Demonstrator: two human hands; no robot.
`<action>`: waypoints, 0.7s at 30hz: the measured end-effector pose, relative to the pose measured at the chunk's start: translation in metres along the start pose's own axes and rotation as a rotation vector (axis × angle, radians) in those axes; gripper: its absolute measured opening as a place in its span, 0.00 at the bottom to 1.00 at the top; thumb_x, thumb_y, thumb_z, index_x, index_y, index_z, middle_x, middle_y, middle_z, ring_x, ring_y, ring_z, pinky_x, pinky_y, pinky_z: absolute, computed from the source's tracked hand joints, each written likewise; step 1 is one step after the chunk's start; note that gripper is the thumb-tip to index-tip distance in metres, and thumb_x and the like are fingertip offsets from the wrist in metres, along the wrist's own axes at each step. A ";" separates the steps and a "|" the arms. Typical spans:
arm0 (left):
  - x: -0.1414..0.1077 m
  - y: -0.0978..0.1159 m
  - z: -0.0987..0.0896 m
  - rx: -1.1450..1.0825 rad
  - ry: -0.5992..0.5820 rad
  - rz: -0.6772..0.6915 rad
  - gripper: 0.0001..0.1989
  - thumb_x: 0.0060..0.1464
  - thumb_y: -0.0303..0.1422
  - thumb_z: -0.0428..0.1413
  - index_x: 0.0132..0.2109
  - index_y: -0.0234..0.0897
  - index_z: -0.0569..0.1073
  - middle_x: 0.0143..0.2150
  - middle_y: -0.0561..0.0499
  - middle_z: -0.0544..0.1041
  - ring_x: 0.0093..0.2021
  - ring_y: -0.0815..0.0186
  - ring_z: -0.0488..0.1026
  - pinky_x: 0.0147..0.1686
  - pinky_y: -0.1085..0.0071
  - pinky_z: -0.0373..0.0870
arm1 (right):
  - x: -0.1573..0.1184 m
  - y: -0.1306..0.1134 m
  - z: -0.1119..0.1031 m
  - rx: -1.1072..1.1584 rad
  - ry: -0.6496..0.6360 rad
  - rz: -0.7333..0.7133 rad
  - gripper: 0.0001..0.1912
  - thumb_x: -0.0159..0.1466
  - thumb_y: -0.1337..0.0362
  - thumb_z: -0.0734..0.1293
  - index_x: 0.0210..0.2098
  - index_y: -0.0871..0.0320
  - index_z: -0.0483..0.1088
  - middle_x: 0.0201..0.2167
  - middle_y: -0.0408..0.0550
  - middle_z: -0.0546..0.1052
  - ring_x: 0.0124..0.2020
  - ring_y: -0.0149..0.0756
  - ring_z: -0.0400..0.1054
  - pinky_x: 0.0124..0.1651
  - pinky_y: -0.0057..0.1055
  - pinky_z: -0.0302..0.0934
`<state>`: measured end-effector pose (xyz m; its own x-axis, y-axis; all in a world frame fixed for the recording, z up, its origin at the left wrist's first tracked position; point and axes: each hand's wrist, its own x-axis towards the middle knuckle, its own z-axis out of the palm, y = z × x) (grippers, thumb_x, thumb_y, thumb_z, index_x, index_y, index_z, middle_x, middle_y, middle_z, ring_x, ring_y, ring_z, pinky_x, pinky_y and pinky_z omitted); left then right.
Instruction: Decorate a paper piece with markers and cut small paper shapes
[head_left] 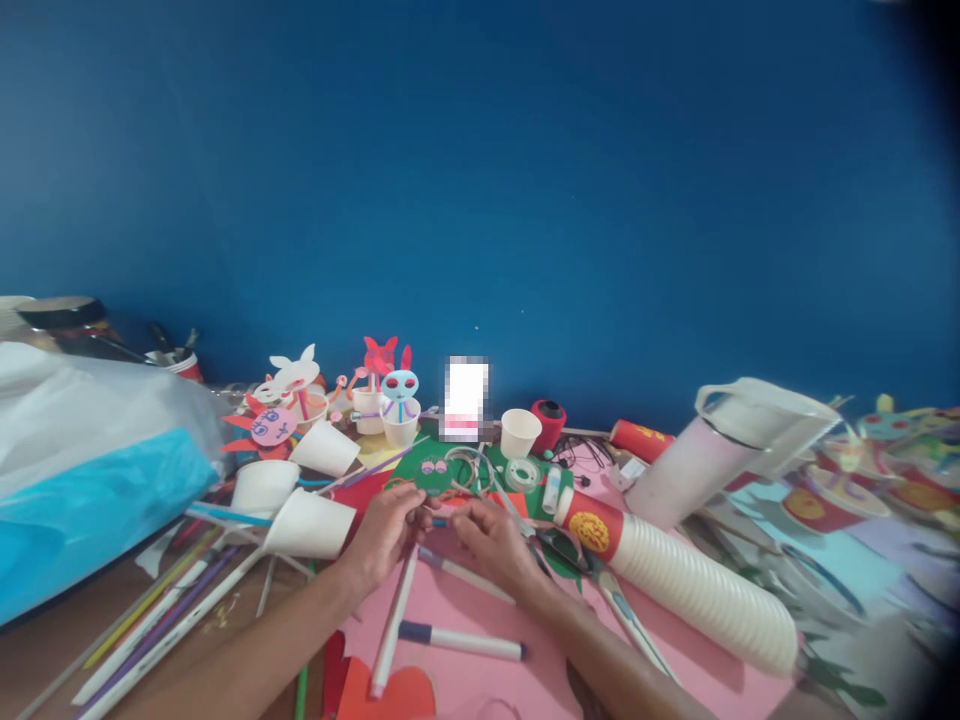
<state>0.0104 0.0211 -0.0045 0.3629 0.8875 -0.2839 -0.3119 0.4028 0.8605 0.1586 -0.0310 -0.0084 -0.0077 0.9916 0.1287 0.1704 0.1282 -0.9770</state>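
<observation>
My left hand [390, 530] and my right hand [495, 540] are close together above pink paper [480, 600], each with its fingers pinched. A thin pinkish piece seems to run between the fingertips, too small and partly hidden to name. Just beneath the hands lie several white markers, one with a dark blue band [465, 640] and another with a pink end [394, 630]. Beyond the fingers is green paper [409, 468] with a pair of drawn eyes [433, 467]. A roll of clear tape [521, 474] rests on the green paper to the right.
White paper cups [311, 522] lie at left beside a blue and white plastic bag [97, 500]. Paper animal figures [400, 390] stand in cups at the back. A long stack of cups [705, 590] and a white jug [697, 460] occupy the right. Scissors [559, 548] lie nearby.
</observation>
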 end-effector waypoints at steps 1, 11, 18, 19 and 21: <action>0.000 0.000 0.000 0.001 -0.002 0.001 0.06 0.44 0.32 0.56 0.26 0.33 0.67 0.20 0.53 0.70 0.19 0.74 0.64 0.16 0.80 0.57 | -0.002 -0.002 -0.001 -0.051 -0.031 -0.015 0.10 0.56 0.65 0.61 0.19 0.59 0.64 0.15 0.37 0.62 0.17 0.25 0.53 0.20 0.22 0.45; -0.006 0.005 0.005 0.009 0.022 -0.012 0.07 0.43 0.32 0.55 0.26 0.34 0.64 0.17 0.54 0.69 0.16 0.75 0.63 0.15 0.79 0.54 | -0.012 -0.010 -0.005 -0.916 -0.241 -0.199 0.06 0.51 0.62 0.65 0.27 0.57 0.69 0.26 0.44 0.75 0.28 0.34 0.66 0.29 0.25 0.50; -0.006 0.005 0.005 0.036 0.034 -0.002 0.08 0.42 0.33 0.56 0.26 0.33 0.66 0.16 0.54 0.68 0.15 0.75 0.62 0.15 0.79 0.53 | -0.013 -0.015 -0.004 -0.998 -0.253 -0.270 0.07 0.56 0.64 0.61 0.30 0.57 0.70 0.29 0.48 0.76 0.31 0.39 0.68 0.32 0.27 0.52; -0.006 0.005 0.005 0.038 0.038 -0.002 0.08 0.42 0.33 0.55 0.26 0.33 0.66 0.16 0.55 0.68 0.15 0.75 0.61 0.14 0.79 0.53 | -0.012 -0.019 -0.007 -0.971 -0.264 -0.275 0.07 0.57 0.64 0.61 0.30 0.56 0.71 0.29 0.48 0.76 0.31 0.38 0.68 0.32 0.27 0.52; -0.006 0.005 0.003 0.041 0.043 -0.004 0.08 0.43 0.34 0.55 0.25 0.34 0.65 0.16 0.55 0.67 0.14 0.75 0.61 0.13 0.79 0.51 | -0.010 -0.027 -0.017 -0.923 -0.297 -0.254 0.06 0.57 0.64 0.61 0.29 0.55 0.71 0.28 0.47 0.76 0.30 0.37 0.68 0.30 0.27 0.52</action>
<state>0.0099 0.0174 0.0028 0.3259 0.8949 -0.3049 -0.2735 0.3979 0.8757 0.1706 -0.0448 0.0194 -0.3745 0.9158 0.1447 0.8265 0.4005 -0.3957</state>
